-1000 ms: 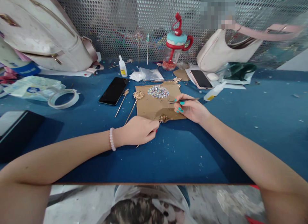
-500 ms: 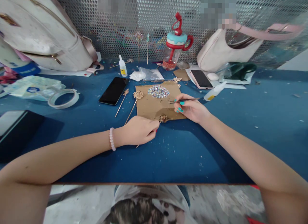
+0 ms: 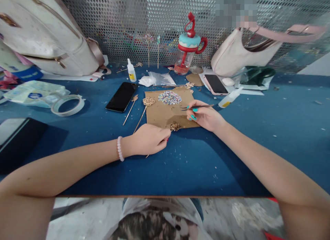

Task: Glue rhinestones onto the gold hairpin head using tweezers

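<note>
My left hand (image 3: 151,139) is closed on the thin stem of a gold filigree hairpin (image 3: 175,126); its flower-shaped head lies at the front edge of a brown cardboard piece (image 3: 165,116). The stem's end sticks out below my wrist side. My right hand (image 3: 205,115) pinches dark tweezers (image 3: 198,107), their bent tips pointing left over the cardboard, apart from the hairpin. A pile of glittering rhinestones (image 3: 169,97) rests on the cardboard's far half. Left of the cardboard lie another gold hairpin (image 3: 148,101) with a round openwork head and a smaller gold hairpin (image 3: 134,98).
A black phone (image 3: 122,97), a roll of tape (image 3: 67,105) and a small glue bottle (image 3: 131,71) are to the left. Rightward lie a second glue bottle (image 3: 230,97) and a pink-edged phone (image 3: 216,84). A red-handled cup (image 3: 183,57) and bags stand along the perforated metal panel (image 3: 123,33).
</note>
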`<state>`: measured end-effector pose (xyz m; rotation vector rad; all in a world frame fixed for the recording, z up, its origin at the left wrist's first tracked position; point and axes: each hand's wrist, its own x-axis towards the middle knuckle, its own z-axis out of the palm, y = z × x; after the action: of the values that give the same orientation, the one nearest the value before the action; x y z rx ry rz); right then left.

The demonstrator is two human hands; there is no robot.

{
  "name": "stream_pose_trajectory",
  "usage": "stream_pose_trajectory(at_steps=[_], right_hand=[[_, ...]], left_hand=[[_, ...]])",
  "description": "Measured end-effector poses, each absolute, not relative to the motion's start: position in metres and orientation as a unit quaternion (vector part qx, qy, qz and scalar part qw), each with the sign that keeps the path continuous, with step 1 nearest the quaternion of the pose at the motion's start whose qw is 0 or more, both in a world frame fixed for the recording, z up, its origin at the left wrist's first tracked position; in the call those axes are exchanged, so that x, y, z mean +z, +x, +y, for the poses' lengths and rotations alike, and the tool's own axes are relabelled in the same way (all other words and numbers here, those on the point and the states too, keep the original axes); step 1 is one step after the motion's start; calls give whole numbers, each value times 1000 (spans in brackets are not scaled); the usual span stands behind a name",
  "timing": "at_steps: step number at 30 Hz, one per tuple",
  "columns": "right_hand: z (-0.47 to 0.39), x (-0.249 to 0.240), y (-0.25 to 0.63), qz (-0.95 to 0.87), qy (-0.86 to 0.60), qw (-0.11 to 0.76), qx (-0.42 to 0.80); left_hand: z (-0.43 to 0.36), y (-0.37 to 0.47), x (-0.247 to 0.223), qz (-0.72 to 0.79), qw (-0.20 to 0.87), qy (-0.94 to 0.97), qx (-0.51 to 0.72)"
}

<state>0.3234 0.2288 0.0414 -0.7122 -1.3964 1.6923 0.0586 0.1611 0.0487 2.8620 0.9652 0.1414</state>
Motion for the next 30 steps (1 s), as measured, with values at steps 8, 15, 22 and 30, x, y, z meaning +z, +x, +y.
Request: stream_pose_trajectory(at_steps=[8, 15, 22, 30], right_hand=[[229, 41, 323, -553, -285, 406, 670], [229, 41, 324, -554, -285, 404, 670], [229, 40, 324, -555, -285, 402, 670], [229, 39, 325, -554, -278, 405, 672]], left_hand=[[161, 58, 48, 318, 60, 945, 53], [161, 57, 47, 317, 62, 945, 53], [161, 58, 46, 317, 61, 945, 55], [162, 56, 47, 315, 61, 945, 60]])
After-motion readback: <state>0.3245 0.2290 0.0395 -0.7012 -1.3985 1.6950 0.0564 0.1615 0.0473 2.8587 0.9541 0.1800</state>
